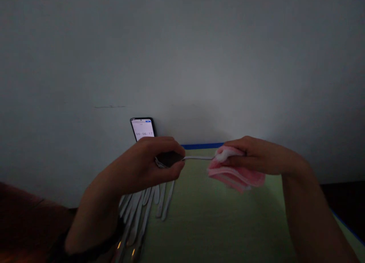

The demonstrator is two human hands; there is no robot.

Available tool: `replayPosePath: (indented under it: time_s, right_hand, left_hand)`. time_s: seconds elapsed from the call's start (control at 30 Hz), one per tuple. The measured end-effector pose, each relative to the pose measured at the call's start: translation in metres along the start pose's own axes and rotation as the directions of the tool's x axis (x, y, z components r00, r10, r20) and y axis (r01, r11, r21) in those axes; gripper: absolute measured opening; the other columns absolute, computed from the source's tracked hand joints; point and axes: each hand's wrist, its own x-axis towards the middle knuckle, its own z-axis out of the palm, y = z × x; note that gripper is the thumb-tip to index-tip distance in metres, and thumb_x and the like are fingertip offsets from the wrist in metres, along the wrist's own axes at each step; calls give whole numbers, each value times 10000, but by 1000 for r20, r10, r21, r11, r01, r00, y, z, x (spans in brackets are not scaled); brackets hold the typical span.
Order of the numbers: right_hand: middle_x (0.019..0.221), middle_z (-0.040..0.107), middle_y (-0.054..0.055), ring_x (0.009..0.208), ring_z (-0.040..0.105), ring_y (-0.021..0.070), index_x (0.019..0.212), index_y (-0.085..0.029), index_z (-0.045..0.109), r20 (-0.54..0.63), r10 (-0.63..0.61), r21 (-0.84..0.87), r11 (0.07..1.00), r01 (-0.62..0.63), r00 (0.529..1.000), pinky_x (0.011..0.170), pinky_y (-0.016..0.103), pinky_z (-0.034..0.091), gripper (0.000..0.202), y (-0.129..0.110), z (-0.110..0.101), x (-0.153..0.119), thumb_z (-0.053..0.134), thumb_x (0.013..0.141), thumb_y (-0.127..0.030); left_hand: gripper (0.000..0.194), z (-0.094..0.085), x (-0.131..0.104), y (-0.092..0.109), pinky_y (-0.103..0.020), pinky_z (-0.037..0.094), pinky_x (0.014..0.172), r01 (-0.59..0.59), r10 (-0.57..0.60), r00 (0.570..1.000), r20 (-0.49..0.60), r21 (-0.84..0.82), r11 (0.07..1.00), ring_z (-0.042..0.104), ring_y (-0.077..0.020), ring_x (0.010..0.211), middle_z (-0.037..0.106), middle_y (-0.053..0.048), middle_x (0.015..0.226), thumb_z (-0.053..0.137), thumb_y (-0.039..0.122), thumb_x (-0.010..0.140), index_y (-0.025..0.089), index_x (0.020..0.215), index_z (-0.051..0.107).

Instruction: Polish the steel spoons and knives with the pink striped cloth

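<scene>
Between my hands, above the table, a thin metal piece of cutlery [198, 157] is held level; both its ends are covered, so its kind cannot be told. My left hand [142, 160] pinches its left end between thumb and fingers. A pink and white cloth [239, 175] is wrapped around the right end. My right hand [253, 154] is closed on this cloth, gripping the cutlery through it. Below my left hand, several knives and other cutlery pieces [139, 217] lie side by side, partly hidden by my wrist.
A phone [143, 128] showing a running timer leans against the grey wall [199, 65] behind my left hand. The green tabletop [211, 225] has a blue edge [202, 146] along the wall. Dark areas lie at both lower sides.
</scene>
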Motion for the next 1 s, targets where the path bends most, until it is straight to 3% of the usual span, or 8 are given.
replayPosePath:
  time_s: [0.23,0.4,0.53,0.67,0.83,0.93,1.0]
  right_hand:
    - [687,608,-14,571,494,89,851,-168,618,51,20,-67,998,-17,998,520,201,332,236,-13,8,6,454,856,-337]
    - [639,576,-23,546,476,82,819,-167,603,2,-23,-98,995,23,1000,510,199,312,229,-13,14,13,434,856,-318]
    - [617,562,-35,530,462,74,772,-174,587,-27,-49,-118,992,46,998,516,199,302,203,-17,18,17,437,852,-285]
    - [608,556,-32,520,453,73,768,-168,592,-60,-66,-144,988,57,996,512,205,287,198,-20,21,20,445,849,-274]
    - [685,604,-16,583,493,88,833,-170,611,-5,-27,-96,995,27,1000,540,204,330,251,-10,13,14,437,870,-348]
    - [730,627,1,620,518,107,888,-169,630,-1,7,-79,997,-7,1000,559,216,357,320,-4,4,6,429,870,-417]
    - [773,643,8,648,535,118,934,-178,633,-18,20,-61,998,-21,1000,575,223,370,336,-4,1,3,433,865,-440]
  left_hand:
    - [200,1,2,2,-152,308,448,46,-45,998,46,-29,999,406,-60,478,494,46,522,500,231,803,147,683,636]
    - [249,9,7,9,-167,252,434,109,-108,993,50,-14,994,371,-59,471,437,53,493,459,208,797,135,609,605]
    - [237,16,12,13,-166,254,439,88,-86,995,51,-33,996,365,-58,479,415,55,504,472,214,786,133,590,578]
    - [267,20,16,17,-162,267,438,57,-55,997,48,-39,998,384,-58,476,446,50,504,476,263,808,132,608,596]
    - [218,12,13,10,-145,345,477,95,-87,994,71,-108,990,469,-66,521,558,31,578,503,271,808,147,698,644]
    - [163,10,10,2,-136,364,463,150,-144,989,44,-180,972,489,-65,516,570,33,589,547,277,793,161,740,648]
    - [125,12,9,-3,-137,380,439,174,-191,981,-35,-283,943,508,-65,486,580,35,594,615,282,752,170,799,642]
